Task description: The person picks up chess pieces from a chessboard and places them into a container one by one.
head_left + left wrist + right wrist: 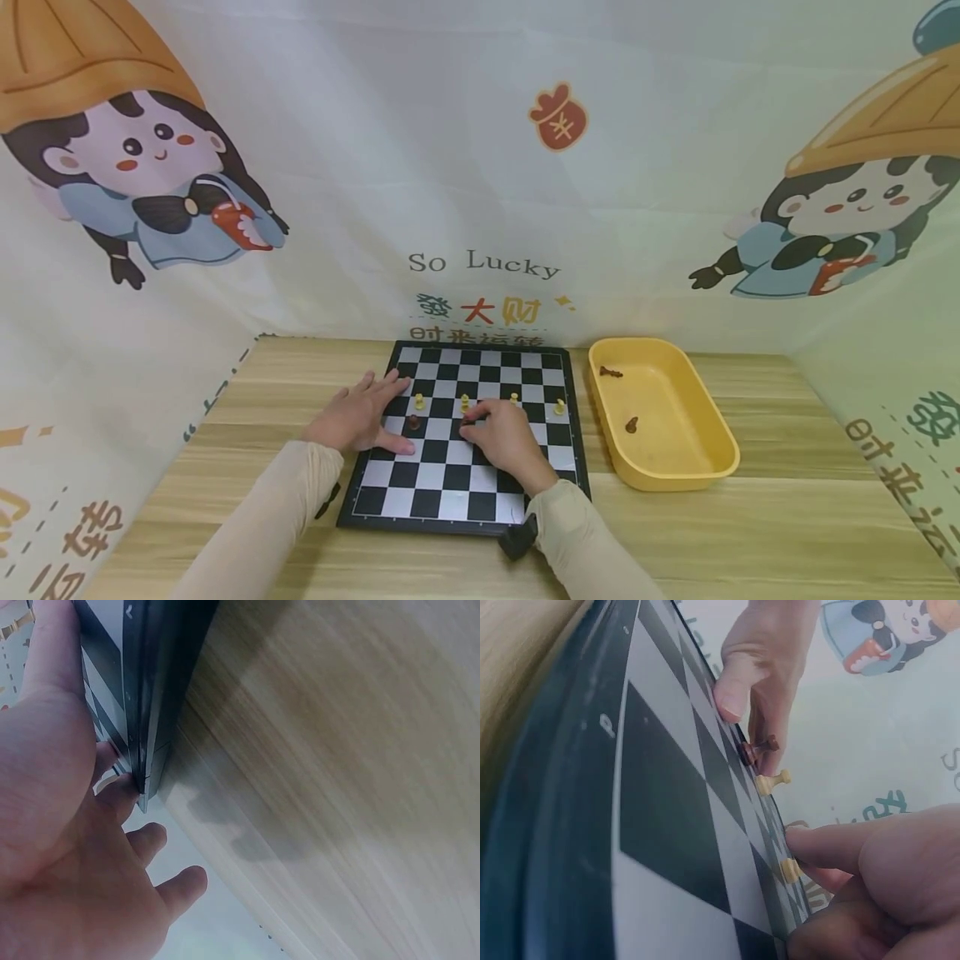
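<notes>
A black-and-white chessboard lies on the table. My right hand pinches a small dark brown chess piece over the middle of the board, mostly covered by the fingertips. Just beyond it stands a pale yellow chess piece, one of several in a row across the board. My left hand rests with spread fingers on the board's left edge, holding nothing. Near its thumb stands another brown piece, with a yellow piece close behind. In the left wrist view, two fingers extend past the board's edge.
A yellow plastic tray stands right of the board, with two brown chess pieces lying in it. A printed cloth backdrop rises behind the wooden table and along both sides.
</notes>
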Demonstrator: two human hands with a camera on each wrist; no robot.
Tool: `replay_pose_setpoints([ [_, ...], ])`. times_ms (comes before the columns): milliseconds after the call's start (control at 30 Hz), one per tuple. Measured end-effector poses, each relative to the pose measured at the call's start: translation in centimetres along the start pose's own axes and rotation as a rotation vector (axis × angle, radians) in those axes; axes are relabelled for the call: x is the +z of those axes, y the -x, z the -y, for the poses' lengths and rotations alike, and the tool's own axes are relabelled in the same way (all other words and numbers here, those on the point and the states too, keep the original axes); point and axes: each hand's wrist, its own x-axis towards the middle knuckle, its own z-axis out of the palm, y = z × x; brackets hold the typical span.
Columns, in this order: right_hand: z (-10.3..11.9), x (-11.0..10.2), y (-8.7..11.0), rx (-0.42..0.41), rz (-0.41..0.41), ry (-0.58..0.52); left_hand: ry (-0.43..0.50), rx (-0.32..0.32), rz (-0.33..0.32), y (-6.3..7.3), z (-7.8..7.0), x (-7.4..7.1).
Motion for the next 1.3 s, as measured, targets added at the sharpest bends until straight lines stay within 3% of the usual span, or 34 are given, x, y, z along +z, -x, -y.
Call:
replay_pose_setpoints([
  [667,0.5,-3.4,1.1,0.056,-0.070,-0.033,-0.001,0.005,-0.014,-0.2,0.1,0.2],
  [1300,1.8,-6.6,2.0,-0.003,-0.210,-0.069,-0.004,0.006,-0.011,0.1,-0.2,0.0],
])
